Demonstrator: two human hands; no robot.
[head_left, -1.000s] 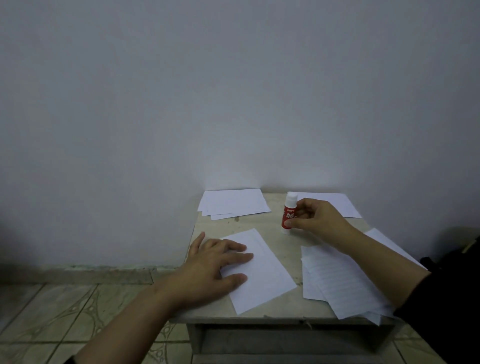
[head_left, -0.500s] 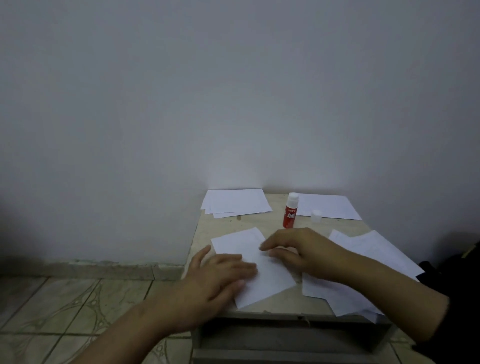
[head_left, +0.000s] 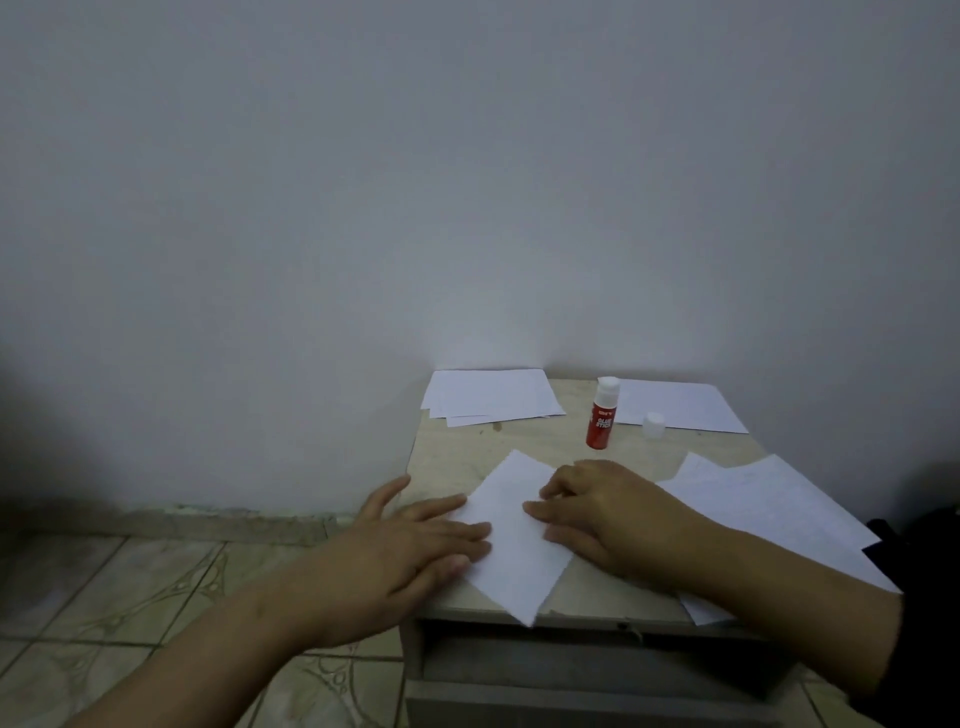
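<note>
A white sheet of paper (head_left: 511, 540) lies turned like a diamond at the front of a small wooden table (head_left: 524, 444), one corner hanging over the front edge. My left hand (head_left: 415, 540) lies flat with straight fingers on the sheet's left side. My right hand (head_left: 602, 512) rests on its right side, fingers bent down onto the paper. A red glue stick (head_left: 601, 415) stands upright behind my right hand, apart from it. Its white cap (head_left: 653, 425) sits to the right of the stick.
A stack of white sheets (head_left: 491, 397) lies at the table's back left and another sheet (head_left: 685, 408) at the back right. Lined sheets (head_left: 769, 512) spread over the right side under my right forearm. A grey wall rises right behind the table. Tiled floor (head_left: 104, 597) lies to the left.
My right hand let go of the glue stick, which stays upright, and came down onto the front sheet. The sheet has turned and slid toward the front edge.
</note>
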